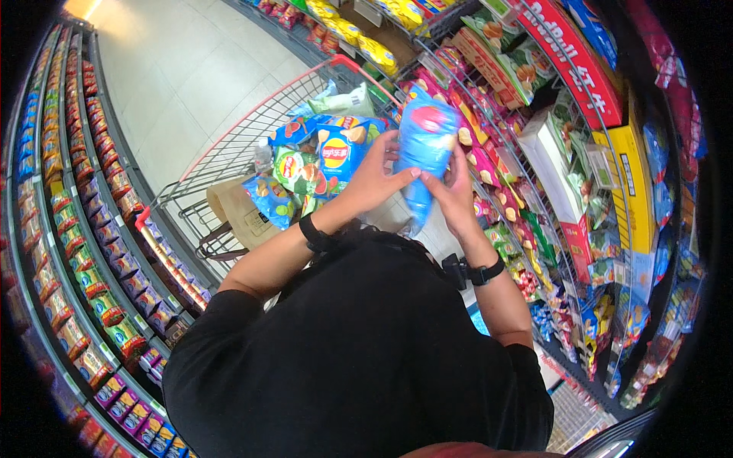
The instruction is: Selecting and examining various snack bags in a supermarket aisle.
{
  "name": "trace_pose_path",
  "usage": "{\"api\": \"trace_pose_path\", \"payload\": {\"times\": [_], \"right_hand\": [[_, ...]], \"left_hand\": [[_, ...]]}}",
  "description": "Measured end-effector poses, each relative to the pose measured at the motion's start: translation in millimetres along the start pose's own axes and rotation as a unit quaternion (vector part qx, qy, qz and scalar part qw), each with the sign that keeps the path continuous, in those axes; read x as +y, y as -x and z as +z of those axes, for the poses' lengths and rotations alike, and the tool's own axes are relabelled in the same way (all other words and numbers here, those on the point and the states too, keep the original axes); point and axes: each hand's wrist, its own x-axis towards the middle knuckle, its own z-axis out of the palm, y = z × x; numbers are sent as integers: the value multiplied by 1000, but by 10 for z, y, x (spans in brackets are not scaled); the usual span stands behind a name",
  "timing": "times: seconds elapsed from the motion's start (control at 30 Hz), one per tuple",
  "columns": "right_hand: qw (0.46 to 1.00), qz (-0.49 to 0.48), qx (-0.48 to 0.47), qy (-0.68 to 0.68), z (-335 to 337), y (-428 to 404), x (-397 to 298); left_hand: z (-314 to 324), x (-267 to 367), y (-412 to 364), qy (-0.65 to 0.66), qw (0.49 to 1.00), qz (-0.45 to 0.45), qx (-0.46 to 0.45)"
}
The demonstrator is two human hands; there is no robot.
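Note:
Between my two hands is a blurred blue chip bag (428, 137), raised near the right side of a wire shopping cart (246, 120). My left hand (385, 172) grips its left edge, with the thumb across the front. On the other edge, my right hand (453, 186) holds the bag, its thumb close to the left one. Inside the cart lie a blue Lay's chip bag (342, 151), a green and white Lay's bag (295, 169), a smaller blue bag (269, 197) and a pale green bag (343, 103). A clear plastic bottle (263, 154) stands by the cart's left wall.
A beige bag (243, 214) with dark handles is at the cart's near left end. Wire racks of snack bags (509, 206) rise close on the right, with a red carton (572, 63) above. Long shelves of packaged snacks (86, 252) curve along the left, beyond the tiled floor (177, 74).

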Motion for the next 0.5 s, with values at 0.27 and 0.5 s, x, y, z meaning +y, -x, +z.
{"api": "trace_pose_path", "payload": {"times": [0.27,0.5], "right_hand": [[982,21,-189,-5,243,50,-42],[982,40,-185,-11,78,56,11]], "left_hand": [[-746,-379,-81,190,971,-91,110],[-2001,-1038,127,99,956,-181,209]]}}
